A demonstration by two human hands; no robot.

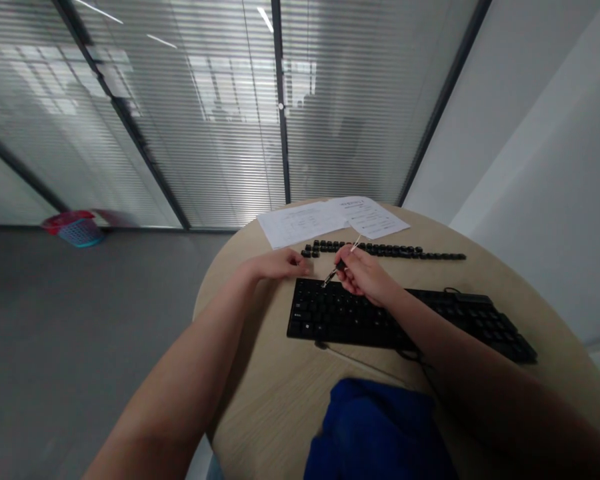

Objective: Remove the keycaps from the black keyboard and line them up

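A black keyboard (340,320) lies across the round table, several of its keys in place. Over its upper left part my right hand (363,273) pinches a small tool (333,272) with a dark grip and thin wire ends; the lower end points down at the top rows of keys. Just beyond the keyboard's upper left corner, my left hand (285,263) rests on the table with its fingers curled together, close to the loose keys; whether anything is between them is too small to tell. Loose black keycaps (393,251) are lined up in rows behind both hands.
Printed paper sheets (305,222) lie at the far edge of the wooden table (270,393). A cable (363,363) runs in front of the keyboard, near blue cloth (375,427). On the floor at left stands a red and blue basket (81,232), by a glass wall with blinds.
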